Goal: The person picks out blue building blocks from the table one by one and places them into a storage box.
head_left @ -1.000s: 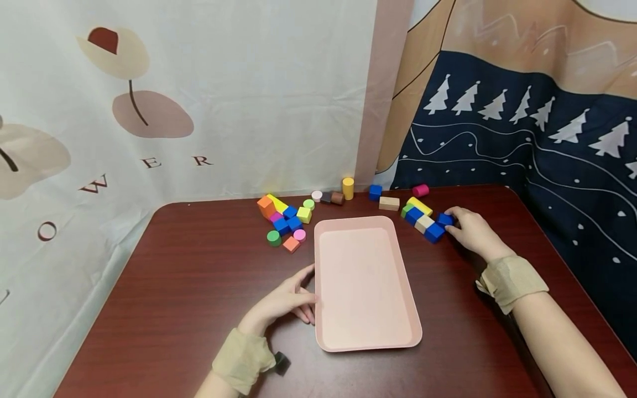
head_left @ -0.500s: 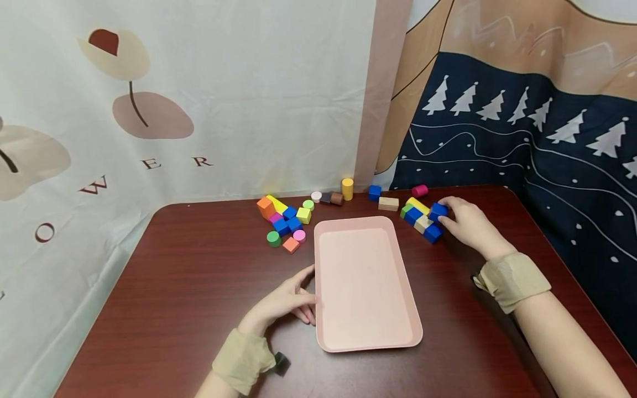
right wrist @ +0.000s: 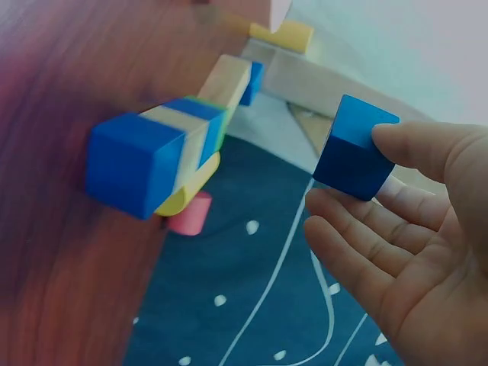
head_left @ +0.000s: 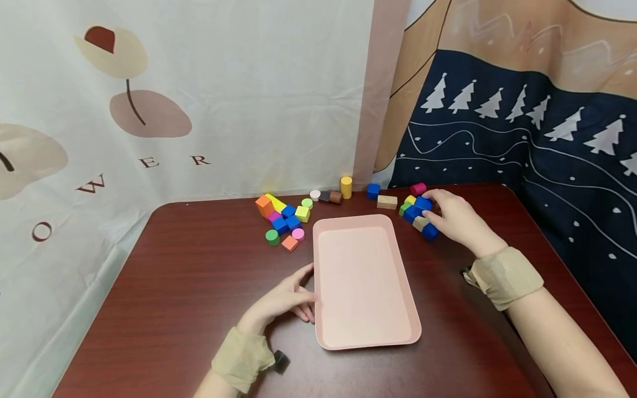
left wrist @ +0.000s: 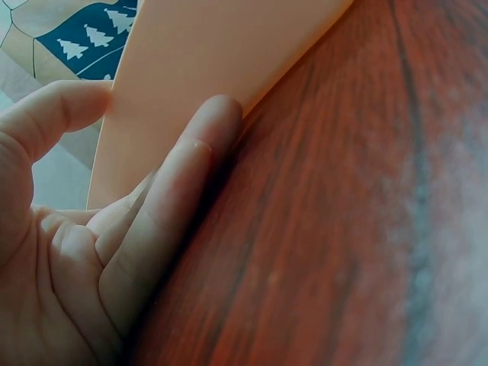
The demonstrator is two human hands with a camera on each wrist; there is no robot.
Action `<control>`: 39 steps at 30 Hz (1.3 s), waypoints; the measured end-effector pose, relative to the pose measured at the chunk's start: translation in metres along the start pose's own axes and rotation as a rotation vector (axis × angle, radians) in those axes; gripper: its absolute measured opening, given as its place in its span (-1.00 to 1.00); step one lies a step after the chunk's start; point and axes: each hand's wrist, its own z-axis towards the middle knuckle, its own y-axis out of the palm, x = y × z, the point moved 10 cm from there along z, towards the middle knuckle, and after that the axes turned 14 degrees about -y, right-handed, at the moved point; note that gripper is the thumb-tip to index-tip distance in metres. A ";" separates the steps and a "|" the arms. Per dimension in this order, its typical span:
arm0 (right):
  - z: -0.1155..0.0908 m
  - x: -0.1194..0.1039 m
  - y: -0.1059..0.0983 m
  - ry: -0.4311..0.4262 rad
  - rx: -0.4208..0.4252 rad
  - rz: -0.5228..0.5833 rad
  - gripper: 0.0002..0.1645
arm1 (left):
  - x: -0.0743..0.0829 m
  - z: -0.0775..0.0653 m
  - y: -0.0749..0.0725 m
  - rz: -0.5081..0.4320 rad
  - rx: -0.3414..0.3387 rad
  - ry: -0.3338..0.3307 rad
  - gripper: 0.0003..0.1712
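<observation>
Held between the thumb and fingers of my right hand, a blue cube is up off the table, apart from the row of blocks in the right wrist view. That row has an end blue block, a tan block, another blue block and a green block. Alongside it lies a yellow half-round block, mostly hidden in the head view. My left hand rests against the left side of the pink tray, its thumb at the rim and fairly straight fingers touching the outer wall.
Several coloured blocks lie together left of the tray. Along the back edge stand a yellow cylinder, a brown cylinder, a blue cube, a tan block and a magenta cylinder. Curtains hang behind the table.
My right hand has lifted the blue cube from beside the row's near end and carried it left and back over the row. The left hand and tray have stayed put.
</observation>
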 end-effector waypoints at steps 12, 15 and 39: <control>0.013 -0.031 -0.003 -0.052 0.015 0.018 -0.57 | -0.001 0.001 0.000 0.001 -0.005 0.005 -0.13; 0.016 -0.037 -0.002 -0.057 0.014 0.037 -0.57 | -0.001 0.001 0.000 0.003 -0.004 0.003 -0.12; 0.039 -0.089 0.028 -0.143 -0.005 0.150 -0.62 | -0.001 0.001 0.001 -0.007 -0.009 0.001 -0.12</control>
